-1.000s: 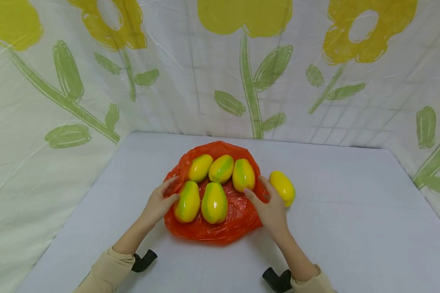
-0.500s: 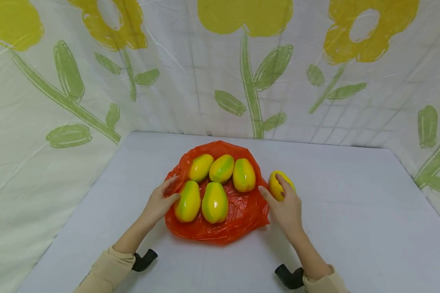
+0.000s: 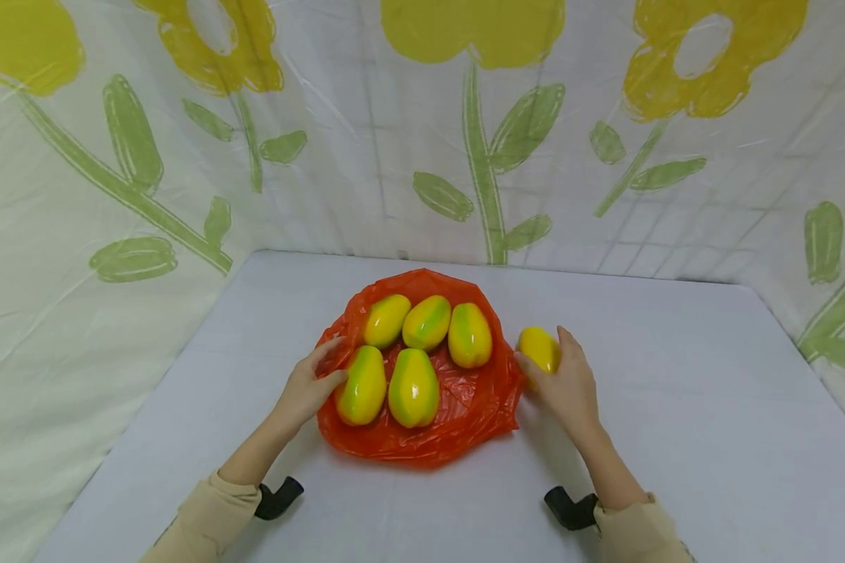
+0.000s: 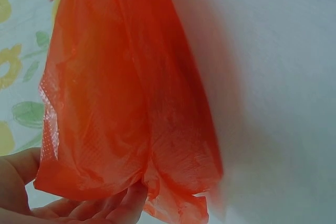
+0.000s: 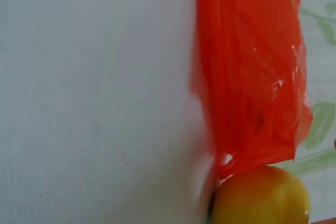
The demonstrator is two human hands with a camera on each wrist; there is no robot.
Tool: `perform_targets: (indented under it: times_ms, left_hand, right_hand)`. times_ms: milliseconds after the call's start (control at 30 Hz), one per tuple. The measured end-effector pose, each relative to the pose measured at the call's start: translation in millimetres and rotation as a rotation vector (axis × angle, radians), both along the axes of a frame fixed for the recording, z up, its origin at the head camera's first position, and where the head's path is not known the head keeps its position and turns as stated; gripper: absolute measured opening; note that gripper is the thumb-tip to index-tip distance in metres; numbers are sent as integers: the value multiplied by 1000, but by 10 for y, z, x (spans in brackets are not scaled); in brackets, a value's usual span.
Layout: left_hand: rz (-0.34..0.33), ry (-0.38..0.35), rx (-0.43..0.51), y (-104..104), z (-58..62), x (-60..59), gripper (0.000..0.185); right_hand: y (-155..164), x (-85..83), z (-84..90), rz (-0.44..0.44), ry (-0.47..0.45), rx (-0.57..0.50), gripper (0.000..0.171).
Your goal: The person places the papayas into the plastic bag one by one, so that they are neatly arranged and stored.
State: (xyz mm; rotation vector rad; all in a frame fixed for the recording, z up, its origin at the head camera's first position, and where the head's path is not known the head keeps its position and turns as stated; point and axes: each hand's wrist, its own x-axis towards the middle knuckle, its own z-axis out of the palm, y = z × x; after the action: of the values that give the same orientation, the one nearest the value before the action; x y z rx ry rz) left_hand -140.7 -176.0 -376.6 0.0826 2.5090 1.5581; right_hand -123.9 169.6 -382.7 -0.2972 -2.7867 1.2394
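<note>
Your right hand (image 3: 570, 383) grips the loose mango (image 3: 538, 349) beside the orange bag (image 3: 465, 407). Your left hand (image 3: 306, 391) holds the bag's edge.

Both arms wear beige long sleeves, the left sleeve (image 3: 207, 520) and right sleeve (image 3: 637, 532) pushed back from the wrists (cuffs loosely bunched). A black camera mount (image 3: 278, 498) sits under the left wrist, another (image 3: 569, 508) under the right.
</note>
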Motion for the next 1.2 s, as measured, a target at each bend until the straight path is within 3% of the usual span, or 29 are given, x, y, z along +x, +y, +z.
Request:
perform_targets:
  times_ms: [533, 1200]
  left_hand:
    - [2, -11, 0, -8, 4, 8, 55]
    - [1, -16, -15, -24, -16, -14, 55]
  right_hand:
    - [87, -270, -129, -13, -102, -48, 84]
    - [120, -321, -235, 7, -165, -75, 78]
